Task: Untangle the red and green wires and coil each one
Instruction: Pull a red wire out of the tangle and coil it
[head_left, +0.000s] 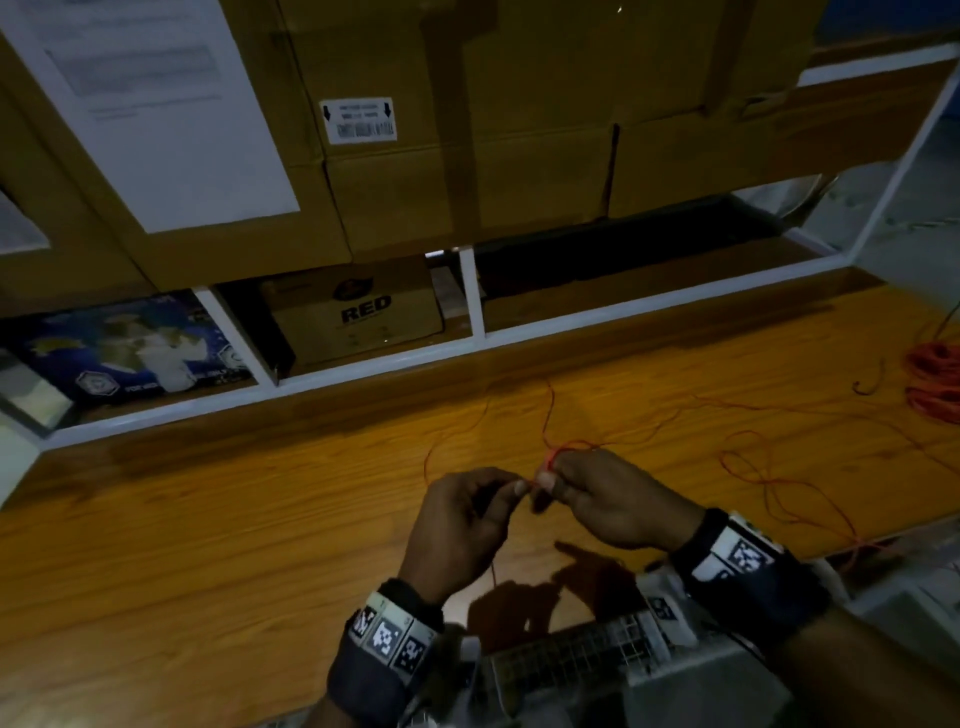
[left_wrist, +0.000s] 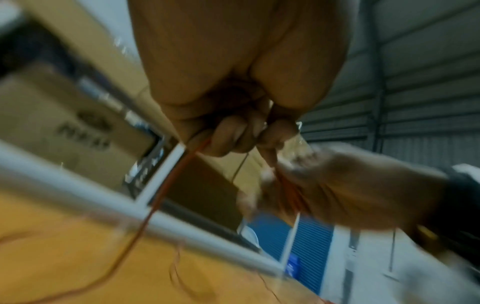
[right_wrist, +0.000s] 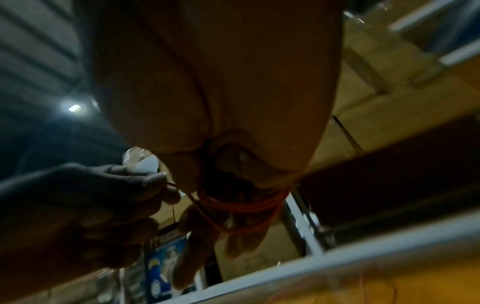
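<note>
Head view: two hands (head_left: 457, 525) (head_left: 618, 499) pinch one red wire (head_left: 545, 415).

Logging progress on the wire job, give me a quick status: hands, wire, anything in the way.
Left hand pinches the red wire. Right hand has red loops wound round its fingers. Loose red slack trails across the wooden bench.

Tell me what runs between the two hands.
A short stretch of red wire bridges the left hand and right hand, seen in the head view; nothing else lies there.
</note>
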